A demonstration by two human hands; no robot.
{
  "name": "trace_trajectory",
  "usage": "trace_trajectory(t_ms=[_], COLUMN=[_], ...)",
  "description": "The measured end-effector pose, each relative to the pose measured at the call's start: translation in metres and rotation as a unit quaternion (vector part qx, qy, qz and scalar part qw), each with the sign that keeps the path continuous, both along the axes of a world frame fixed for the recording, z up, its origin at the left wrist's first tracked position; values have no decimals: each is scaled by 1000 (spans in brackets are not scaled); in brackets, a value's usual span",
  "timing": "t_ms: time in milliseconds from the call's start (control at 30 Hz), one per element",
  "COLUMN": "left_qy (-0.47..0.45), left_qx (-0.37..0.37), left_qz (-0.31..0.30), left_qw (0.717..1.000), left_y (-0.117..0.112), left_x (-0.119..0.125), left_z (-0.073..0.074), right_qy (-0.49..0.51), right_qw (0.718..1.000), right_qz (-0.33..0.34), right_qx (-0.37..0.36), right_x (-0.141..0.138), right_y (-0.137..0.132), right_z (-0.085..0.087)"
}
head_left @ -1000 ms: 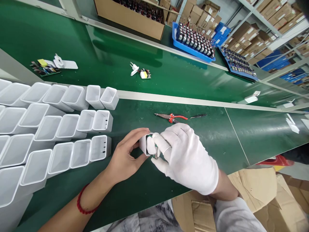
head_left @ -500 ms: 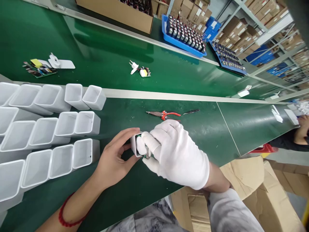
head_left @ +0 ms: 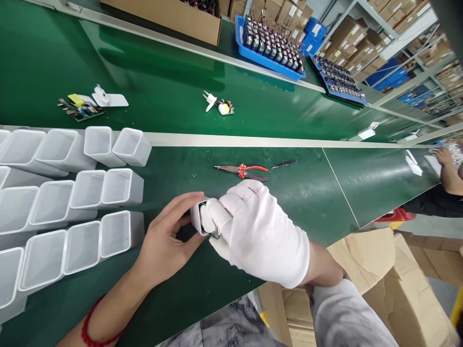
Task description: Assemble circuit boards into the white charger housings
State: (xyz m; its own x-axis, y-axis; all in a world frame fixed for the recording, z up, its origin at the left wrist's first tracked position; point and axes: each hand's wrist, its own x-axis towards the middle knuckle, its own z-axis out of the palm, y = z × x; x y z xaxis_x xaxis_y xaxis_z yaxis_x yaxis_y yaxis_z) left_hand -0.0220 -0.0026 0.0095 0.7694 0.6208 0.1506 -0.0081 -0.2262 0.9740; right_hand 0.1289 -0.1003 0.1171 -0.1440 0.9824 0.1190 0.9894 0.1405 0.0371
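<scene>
On the near green mat [head_left: 224, 284], just in front of the person, the bare left hand [head_left: 164, 241] is curling around a small white housing [head_left: 198, 218], its fingers arching over the top and its thumb pressing the near side, so it is gripping the piece; the gloved right hand [head_left: 260, 231] is closing on the same housing from the other side, its fingers pushing a part with a glimpse of green board into the open end, though how far that part is sitting inside is hidden by the glove. The housing is hovering just above the mat, between the two hands; a red cord is circling the left wrist.

Just beyond the hands, red-handled pliers [head_left: 241, 170] are lying flat on the mat, with a thin dark tool [head_left: 284, 165] lying just beside their handles; to the left, rows of empty white housings [head_left: 87, 193] are lying on their sides, touching one another, open ends facing the camera. Across the pale divider strip [head_left: 253, 142], on the far belt [head_left: 162, 86], a small plug and circuit board [head_left: 220, 105] are lying together; further left, a longer board with white parts [head_left: 92, 103] is resting. At the far edge, blue trays of components [head_left: 275, 50] are sitting beside a cardboard box [head_left: 162, 17]; at the right edge, another person's hand [head_left: 443, 156] is reaching onto the bench; brown cartons [head_left: 390, 279] are standing below the table edge.
</scene>
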Motion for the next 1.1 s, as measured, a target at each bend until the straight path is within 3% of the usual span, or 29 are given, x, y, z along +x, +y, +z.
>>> trace_trajectory(t_ms=[767,1000,1100], left_qy=[7,12,0], left_qx=[-8,24,-2], left_qz=[-12,-3,-5], left_qw=[1000,1000,1000], left_y=[0,-2,-3], left_x=[-1,0,1], left_z=[-3,0,-1], right_qy=[3,-4,14], right_qw=[1000,999,999], right_qz=[-13,-23,-8], right_qx=[10,-24,-38], right_x=[1,-3,-6], right_y=[1,4,7], right_z=[-2,-6,-4])
